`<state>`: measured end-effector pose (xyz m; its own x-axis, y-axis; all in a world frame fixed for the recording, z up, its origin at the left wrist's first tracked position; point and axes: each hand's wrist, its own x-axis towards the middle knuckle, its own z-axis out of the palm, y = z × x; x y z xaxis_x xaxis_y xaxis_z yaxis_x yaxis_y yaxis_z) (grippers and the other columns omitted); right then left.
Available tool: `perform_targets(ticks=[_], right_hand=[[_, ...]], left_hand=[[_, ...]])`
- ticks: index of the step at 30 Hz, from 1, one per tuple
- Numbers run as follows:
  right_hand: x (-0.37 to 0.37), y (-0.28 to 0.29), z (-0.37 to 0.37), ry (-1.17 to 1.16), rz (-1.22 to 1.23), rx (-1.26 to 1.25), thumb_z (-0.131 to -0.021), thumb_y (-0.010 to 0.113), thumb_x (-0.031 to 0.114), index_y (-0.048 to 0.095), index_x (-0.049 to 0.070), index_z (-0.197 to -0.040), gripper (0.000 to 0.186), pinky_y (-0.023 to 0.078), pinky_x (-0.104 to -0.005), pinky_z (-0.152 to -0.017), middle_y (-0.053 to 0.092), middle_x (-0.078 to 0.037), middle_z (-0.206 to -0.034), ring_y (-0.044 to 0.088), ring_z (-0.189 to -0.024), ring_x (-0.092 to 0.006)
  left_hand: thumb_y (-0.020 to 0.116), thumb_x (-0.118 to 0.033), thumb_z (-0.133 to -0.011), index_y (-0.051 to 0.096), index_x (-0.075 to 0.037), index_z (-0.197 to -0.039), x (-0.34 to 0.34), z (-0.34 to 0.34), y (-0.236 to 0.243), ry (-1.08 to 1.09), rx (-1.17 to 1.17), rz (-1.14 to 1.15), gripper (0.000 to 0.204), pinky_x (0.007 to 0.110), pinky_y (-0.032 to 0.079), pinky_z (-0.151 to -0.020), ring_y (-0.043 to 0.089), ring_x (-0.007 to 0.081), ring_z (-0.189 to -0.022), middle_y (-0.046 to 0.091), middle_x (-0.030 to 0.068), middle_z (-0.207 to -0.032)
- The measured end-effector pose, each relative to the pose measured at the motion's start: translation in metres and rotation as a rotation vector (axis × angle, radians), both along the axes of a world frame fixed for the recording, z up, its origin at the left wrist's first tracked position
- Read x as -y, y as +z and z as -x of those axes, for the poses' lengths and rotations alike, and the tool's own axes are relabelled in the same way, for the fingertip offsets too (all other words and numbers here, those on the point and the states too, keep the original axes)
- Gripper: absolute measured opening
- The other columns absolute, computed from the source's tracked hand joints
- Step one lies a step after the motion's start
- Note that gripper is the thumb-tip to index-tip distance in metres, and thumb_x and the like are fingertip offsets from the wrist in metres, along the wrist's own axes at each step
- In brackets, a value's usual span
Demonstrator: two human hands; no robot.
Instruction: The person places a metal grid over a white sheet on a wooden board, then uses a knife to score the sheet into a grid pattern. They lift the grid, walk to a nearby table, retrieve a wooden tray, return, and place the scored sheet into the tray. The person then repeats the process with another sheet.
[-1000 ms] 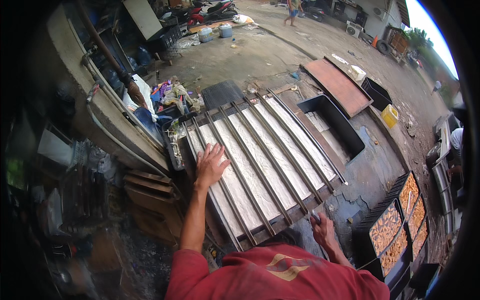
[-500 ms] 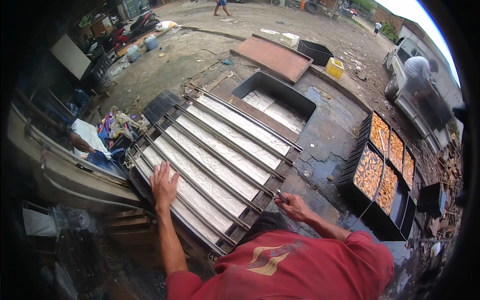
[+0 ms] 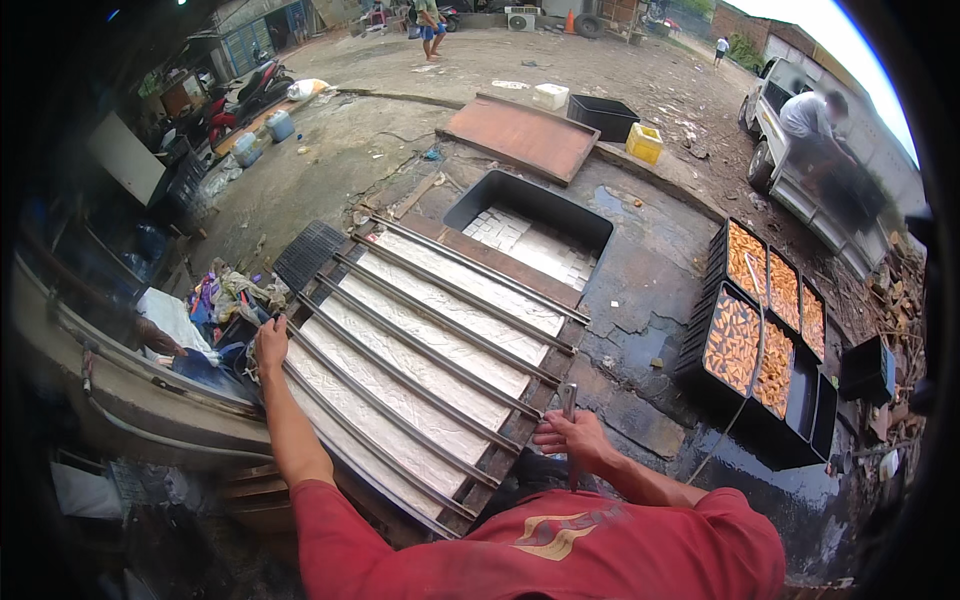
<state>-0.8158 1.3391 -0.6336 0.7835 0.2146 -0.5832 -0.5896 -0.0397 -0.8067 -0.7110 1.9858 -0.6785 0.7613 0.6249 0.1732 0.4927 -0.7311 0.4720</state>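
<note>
A wide white slab (image 3: 430, 345), which looks like pressed tofu, lies in a frame in front of me with several metal bars (image 3: 400, 370) across it. At the left edge, my left hand (image 3: 271, 345) is closed around the far end of the leftmost bar. My right hand (image 3: 577, 441) is closed on a knife (image 3: 570, 402) at the slab's near right corner, the metal pointing up past the fingers. Some of the knife is hidden by the hand.
Beyond the frame is a black tub (image 3: 603, 240) with white blocks inside. Black crates (image 3: 700, 330) of orange-brown pieces stand at right. A reddish board (image 3: 515, 135) and yellow bucket (image 3: 645, 145) lie farther off. A person (image 3: 805, 115) bends at a truck; another walks behind.
My left hand has moved from lying flat on the slab to the bar's far end and closed there. My right hand has turned the knife upright. The view has shifted slightly.
</note>
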Motion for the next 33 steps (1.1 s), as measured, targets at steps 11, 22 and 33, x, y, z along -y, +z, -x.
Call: perform_targets(ticks=[11, 22, 33], right_hand=[[-0.012, -0.008, 0.009, -0.138, -0.078, 0.007, -0.107, 0.061, 0.03, 0.059, -0.004, -0.122, 0.038, 0.063, -0.0355, -0.08, 0.07, -0.017, -0.11, 0.074, -0.094, -0.0249], [-0.022, 0.042, -0.052, -0.143, -0.225, 0.344, -0.105, 0.065, 0.031, 0.064, -0.003, -0.125, 0.039, 0.06, -0.0343, -0.083, 0.071, -0.012, -0.105, 0.071, -0.092, -0.0197], [-0.017, 0.094, -0.314, 0.029, 0.088, 0.873, -0.107, 0.062, 0.029, 0.071, -0.002, -0.119, 0.034, 0.041, -0.025, -0.068, 0.058, 0.005, -0.083, 0.048, -0.075, -0.0051]], left_hand=[[0.058, -0.06, -0.098, 0.074, -0.001, -0.11, -0.039, -0.032, -0.009, -0.001, 0.056, 0.088, 0.062, 0.047, 0.051, -0.091, 0.067, 0.0427, -0.106, 0.073, 0.0248, -0.109], [0.057, -0.057, -0.103, 0.073, 0.005, -0.109, -0.098, -0.009, 0.105, 0.08, 0.588, 0.117, 0.063, 0.037, 0.048, -0.083, 0.062, 0.0242, -0.085, 0.07, 0.0145, -0.089], [0.065, -0.03, -0.104, 0.069, -0.001, -0.115, 0.066, 0.195, 0.119, 0.036, 0.621, 0.781, 0.031, 0.023, 0.04, -0.091, 0.055, 0.0056, -0.1, 0.066, -0.0029, -0.106]])
